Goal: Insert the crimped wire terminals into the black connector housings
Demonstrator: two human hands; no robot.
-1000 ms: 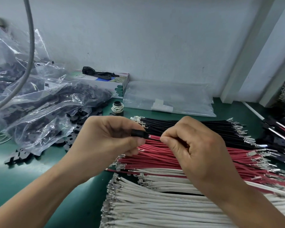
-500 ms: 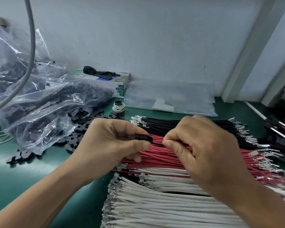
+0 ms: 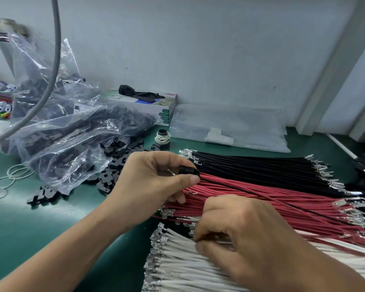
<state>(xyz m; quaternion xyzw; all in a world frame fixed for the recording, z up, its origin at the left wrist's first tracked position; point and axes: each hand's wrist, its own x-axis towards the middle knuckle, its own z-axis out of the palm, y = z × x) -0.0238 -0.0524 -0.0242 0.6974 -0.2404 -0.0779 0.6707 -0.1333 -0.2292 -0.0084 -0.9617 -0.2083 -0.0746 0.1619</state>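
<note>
Now you are dropping your right hand (image 3: 247,234) away from the black connector housing (image 3: 189,172), where it was pinching a red wire half a second ago, and you are reaching it down onto the white wires (image 3: 198,268). Judgement: the red wire is seated and you are fetching the next colour.

Left to right, counted:
- Plastic bags of black parts (image 3: 67,131): at least two, overlapping; exact number unclear.
- Loose black housings (image 3: 105,182) lying on the green tabletop (image 3: 30,239): too many to count.
- Left hand (image 3: 150,186): one, its grip pinching the single housing between thumb and forefinger; one red and one thin black wire are trailing from it to the right.
- Wire bundles: three, black wires (image 3: 251,167) farthest from you, red wires (image 3: 261,201) in the middle, white nearest; strands uncountable.
- Right hand: one, fingers curling at the white wire ends; I cannot tell whether its grip has a wire yet.
</note>
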